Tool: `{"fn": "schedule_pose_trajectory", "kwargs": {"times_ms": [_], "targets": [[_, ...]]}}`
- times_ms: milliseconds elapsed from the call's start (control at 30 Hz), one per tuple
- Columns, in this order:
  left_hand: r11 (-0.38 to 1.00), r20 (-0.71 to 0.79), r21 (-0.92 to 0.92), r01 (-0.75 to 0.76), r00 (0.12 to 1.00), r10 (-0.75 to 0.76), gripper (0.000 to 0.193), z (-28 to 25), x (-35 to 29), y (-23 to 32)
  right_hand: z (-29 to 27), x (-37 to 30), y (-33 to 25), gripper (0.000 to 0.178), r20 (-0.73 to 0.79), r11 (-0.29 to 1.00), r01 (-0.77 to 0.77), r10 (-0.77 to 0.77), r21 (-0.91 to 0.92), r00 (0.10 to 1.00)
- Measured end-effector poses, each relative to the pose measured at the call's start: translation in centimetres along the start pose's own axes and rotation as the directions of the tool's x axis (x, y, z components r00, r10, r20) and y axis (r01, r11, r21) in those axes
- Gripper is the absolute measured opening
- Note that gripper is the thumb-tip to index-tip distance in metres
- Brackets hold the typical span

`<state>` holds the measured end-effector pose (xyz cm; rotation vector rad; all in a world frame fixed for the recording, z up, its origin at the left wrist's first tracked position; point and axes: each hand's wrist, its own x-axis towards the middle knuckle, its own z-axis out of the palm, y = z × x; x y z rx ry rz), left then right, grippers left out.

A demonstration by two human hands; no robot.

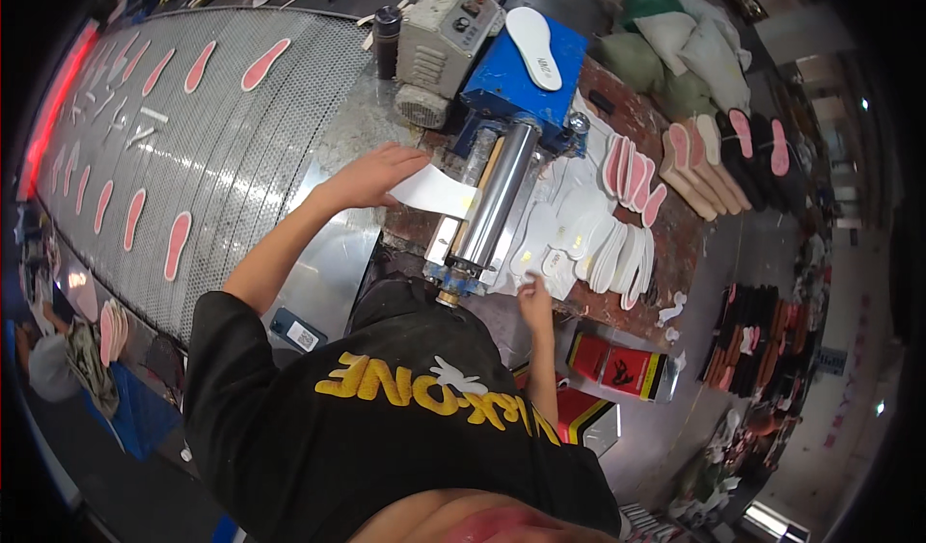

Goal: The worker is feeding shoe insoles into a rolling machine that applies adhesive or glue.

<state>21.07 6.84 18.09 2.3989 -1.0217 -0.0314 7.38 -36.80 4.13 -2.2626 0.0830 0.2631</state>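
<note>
My left hand (378,175) is closed on the wide end of a white insole (434,192). The other end of that insole reaches the steel roller (503,194) of a roller machine. My right hand (536,302) is to the right of the roller, its fingers drawn together at the near edge of the spread white insoles (542,239). What is between those fingertips is too small to make out. One white insole (533,47) with dark print lies on the machine's blue housing (482,85).
A mesh conveyor (227,119) carrying rows of pink insoles (177,246) runs along the left. Stacked white insoles (617,258) and pink-faced ones (632,172) cover the worktable's right. A phone (297,330) lies by my left elbow; red-and-black boxes (617,367) stand below right.
</note>
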Motion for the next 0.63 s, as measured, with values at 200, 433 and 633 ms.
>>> {"fn": "schedule_pose_trajectory", "kwargs": {"times_ms": [200,433,633], "targets": [[0.738,0.097,-0.571,0.359,0.922,-0.374,0.066,2.5,-8.2,-5.3,5.8,-5.5,12.9,0.028,0.372,0.744,-0.643,0.554,0.18,0.745],[-0.524,0.401,-0.839,-0.149,0.483,-0.779,0.061,13.7,-21.9,-6.0,9.5,-9.2,21.4,0.019,0.373,0.933,-0.323,0.359,-0.156,0.856],[-0.219,0.148,-0.771,-0.597,0.166,-0.975,0.062,18.5,-24.1,-7.6,4.4,-5.5,11.1,0.032,0.459,0.744,-0.665,0.616,-0.07,0.64]]}}
